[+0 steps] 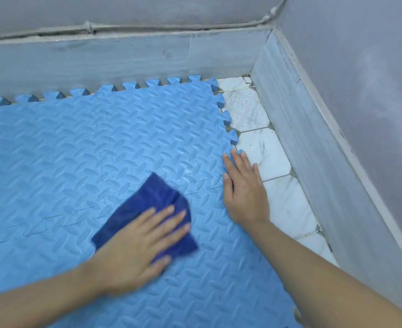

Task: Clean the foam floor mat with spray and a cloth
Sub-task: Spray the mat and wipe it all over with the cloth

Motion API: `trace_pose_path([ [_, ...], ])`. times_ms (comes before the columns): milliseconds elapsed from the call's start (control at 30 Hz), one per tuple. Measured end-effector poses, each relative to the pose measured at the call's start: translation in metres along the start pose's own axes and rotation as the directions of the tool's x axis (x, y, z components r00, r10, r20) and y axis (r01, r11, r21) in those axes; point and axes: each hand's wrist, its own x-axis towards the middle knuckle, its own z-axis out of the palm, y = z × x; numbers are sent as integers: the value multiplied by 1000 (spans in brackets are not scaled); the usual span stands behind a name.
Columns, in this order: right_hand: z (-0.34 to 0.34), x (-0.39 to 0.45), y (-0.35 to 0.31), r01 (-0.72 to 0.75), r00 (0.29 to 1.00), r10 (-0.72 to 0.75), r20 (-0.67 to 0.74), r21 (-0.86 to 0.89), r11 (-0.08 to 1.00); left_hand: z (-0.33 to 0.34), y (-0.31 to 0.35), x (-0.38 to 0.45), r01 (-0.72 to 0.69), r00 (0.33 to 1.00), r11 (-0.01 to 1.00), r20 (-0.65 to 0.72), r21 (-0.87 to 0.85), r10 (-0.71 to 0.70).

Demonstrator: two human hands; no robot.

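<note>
A light blue foam floor mat (81,150) of interlocking tiles with a raised leaf pattern covers most of the floor. A dark blue cloth (147,200) lies crumpled on the mat near its middle right. My left hand (138,247) presses flat on the near part of the cloth, fingers spread, and looks blurred. My right hand (245,192) rests palm down on the mat's right edge, fingers apart, with the fingertips reaching the toothed border. No spray bottle is in view.
White marble-look floor tiles (275,185) run in a strip between the mat's right edge and the grey skirting (325,166). Grey walls meet in a corner at the upper right, with a cable (147,27) along the back wall.
</note>
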Motion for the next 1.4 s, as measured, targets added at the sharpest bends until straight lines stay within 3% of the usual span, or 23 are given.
trace_pose_path([
  [133, -2, 0, 0, 1, 1000, -1, 5, 12, 1000, 8, -2, -1, -26, 1000, 1000, 7, 13, 26],
  [233, -3, 2, -1, 12, 999, -12, 35, 2, 1000, -3, -43, 47, 253, 964, 967, -77, -13, -254],
  [333, -5, 3, 0, 30, 997, -28, 69, -28, 999, -11, -73, 68, 516, 845, 849, -98, -113, -526],
  [433, -8, 2, -5, 25, 995, -18, 99, -78, 997, -9, -54, 31, 466, 874, 875, -86, -130, -479],
  [533, -8, 4, -12, -38, 990, 58, 127, -153, 988, 6, -9, -60, 373, 921, 922, -82, -108, -382],
  [600, -4, 2, -18, -70, 986, 97, 134, -196, 978, 16, 4, -130, 424, 899, 900, -77, -103, -432],
  [667, -4, 5, -17, -109, 980, 146, 135, -251, 962, 25, -2, -183, 600, 786, 787, -75, -147, -614],
  [733, -5, 2, -27, -169, 973, 201, 113, -246, 955, 25, -11, -227, 769, 604, 604, -72, -211, -794],
  [800, -3, -13, -51, -216, 963, 241, 120, -191, 958, 23, -19, -251, 842, 459, 453, -54, -293, -887],
  [867, 10, -51, -81, -112, 976, 142, 166, -177, 978, 21, -17, -261, 866, 373, 361, -34, -345, -927],
  [933, 24, -93, -107, 31, 983, 9, 181, -213, 977, 21, 0, -267, 865, 401, 390, -34, -315, -916],
  [1000, 30, -109, -118, 70, 985, -32, 170, -228, 971, 26, 35, -267, 780, 597, 595, -55, -194, -800],
  [1067, 32, -108, -117, 45, 987, -9, 161, -218, 975, 36, 81, -256, 560, 824, 823, -42, -96, -566],
  [1100, 32, -107, -115, 41, 988, -6, 157, -222, 974, 42, 99, -246, 439, 897, 897, -27, -53, -440],
  [1167, 30, -107, -114, 41, 986, -6, 167, -210, 977, 44, 107, -226, 279, 960, 960, 2, -5, -279],
  [1233, 26, -104, -113, 71, 976, -38, 213, -151, 986, 41, 80, -211, 254, 967, 966, -28, 46, -253],
  [1267, 21, -102, -109, 102, 965, -73, 252, -107, 989, 38, 61, -206, 313, 949, 948, -57, 56, -310],
  [1333, 7, -99, -92, 154, 938, -139, 317, -21, 988, 30, 21, -199, 534, 839, 845, -123, 3, -530],
  [1400, -10, -107, -61, 123, 955, -98, 281, -70, 990, 24, -10, -193, 711, 683, 698, -152, -85, -715],
])
